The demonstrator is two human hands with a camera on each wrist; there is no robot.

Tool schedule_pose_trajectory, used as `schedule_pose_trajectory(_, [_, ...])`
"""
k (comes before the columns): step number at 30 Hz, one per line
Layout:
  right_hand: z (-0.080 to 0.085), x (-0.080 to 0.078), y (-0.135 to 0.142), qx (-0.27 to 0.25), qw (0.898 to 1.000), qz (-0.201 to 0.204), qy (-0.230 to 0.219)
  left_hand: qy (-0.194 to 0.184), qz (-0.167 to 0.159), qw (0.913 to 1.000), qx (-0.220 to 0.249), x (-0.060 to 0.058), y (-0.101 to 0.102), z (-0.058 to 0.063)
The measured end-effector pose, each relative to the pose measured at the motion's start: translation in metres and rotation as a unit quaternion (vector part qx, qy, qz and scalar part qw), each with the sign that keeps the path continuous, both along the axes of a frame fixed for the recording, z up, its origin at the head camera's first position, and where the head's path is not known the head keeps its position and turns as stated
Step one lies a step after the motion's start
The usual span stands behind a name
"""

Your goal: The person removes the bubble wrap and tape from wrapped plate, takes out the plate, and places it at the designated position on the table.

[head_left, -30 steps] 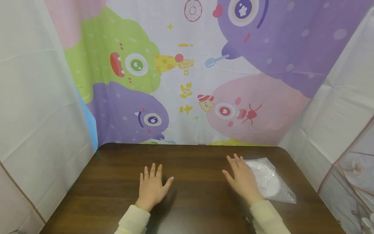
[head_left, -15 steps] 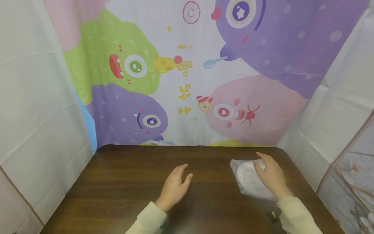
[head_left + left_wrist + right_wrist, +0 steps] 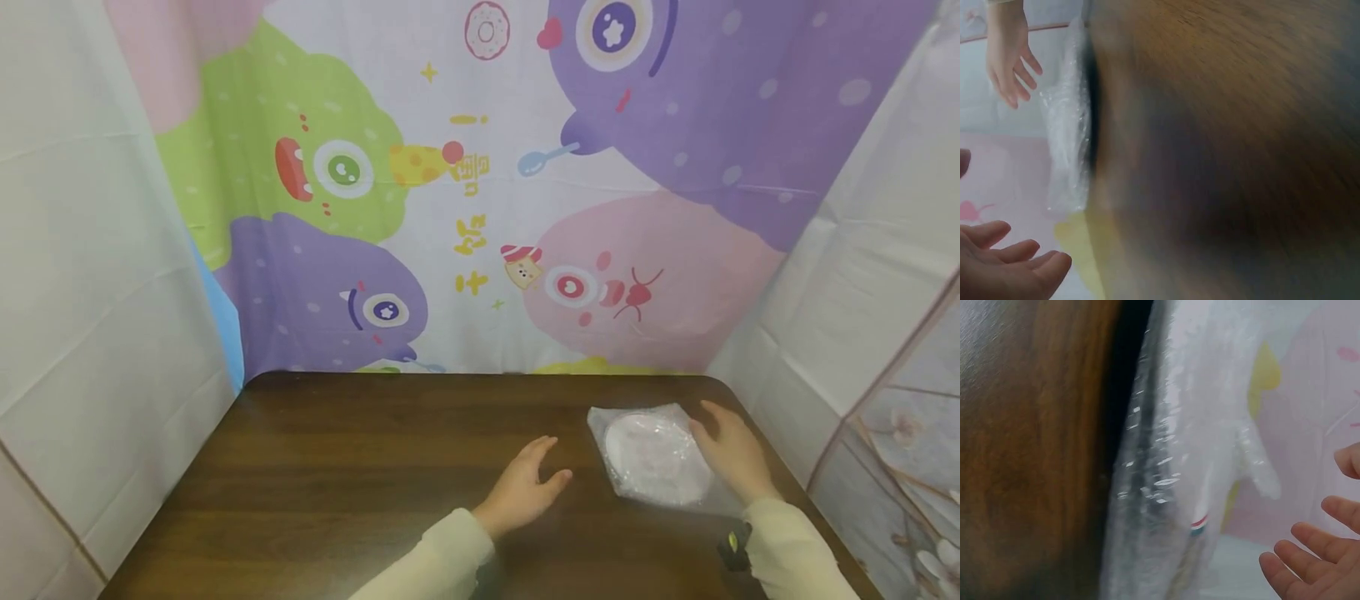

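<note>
A crinkled clear plastic bag (image 3: 648,458) lies on the table's right side, with a flat, round white thing like a plate inside. My right hand (image 3: 737,454) hovers along the bag's right edge, fingers relaxed and spread, overlapping it in the head view. My left hand (image 3: 519,492) is left of the bag and apart from it, thumb away from the fingers, palm turned toward it. Neither hand holds anything. In the right wrist view the bag (image 3: 1179,450) stands out beside the loosely spread fingers (image 3: 1313,559), with a small red and green stripe showing inside.
A dark brown wooden table (image 3: 337,475) has rounded far corners. Behind it hangs a curtain (image 3: 480,333) with cartoon creatures, and pale cloth walls (image 3: 787,358) flank both sides. A small dark object with a yellow-green mark (image 3: 733,546) shows by the right sleeve.
Both hands have moved right. The right hand has passed over the bag to its right edge, while the left hand has crossed from the table's left half toward the bag. The bag stays in place.
</note>
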State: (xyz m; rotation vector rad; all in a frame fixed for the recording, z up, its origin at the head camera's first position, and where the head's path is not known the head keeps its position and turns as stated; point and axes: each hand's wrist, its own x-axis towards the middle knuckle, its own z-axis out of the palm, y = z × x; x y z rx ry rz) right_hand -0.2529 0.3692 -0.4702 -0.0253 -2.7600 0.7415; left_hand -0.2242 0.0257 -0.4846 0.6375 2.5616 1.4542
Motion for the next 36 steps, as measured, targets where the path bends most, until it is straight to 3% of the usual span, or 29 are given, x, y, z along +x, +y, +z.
schedule_pose_trajectory(8, [-0.017, -0.001, 0.014, -0.004, 0.998, 0.008, -0.055, -0.049, -0.008, 0.9987, 0.012, -0.010, 0.037, -0.015])
schedule_pose_trajectory(16, [-0.029, -0.004, 0.027, -0.010, 0.994, 0.010, -0.110, -0.126, 0.002, 0.9888, 0.080, -0.009, 0.061, -0.027])
schedule_pose_trajectory(20, [-0.033, -0.003, 0.028, -0.036, 0.992, 0.024, -0.118, -0.149, 0.017, 0.9835, 0.102, -0.009, 0.072, -0.028])
schedule_pose_trajectory(24, [-0.036, -0.003, 0.027, -0.055, 0.990, 0.035, -0.122, -0.150, 0.019, 0.9840, 0.094, -0.009, 0.080, -0.026])
schedule_pose_trajectory(31, [-0.040, -0.003, 0.026, -0.048, 0.992, 0.025, -0.116, -0.172, -0.029, 0.9760, 0.131, -0.009, 0.090, -0.022])
schedule_pose_trajectory(36, [-0.040, -0.004, 0.026, -0.047, 0.992, 0.020, -0.116, -0.188, -0.038, 0.9716, 0.138, -0.005, 0.090, -0.019])
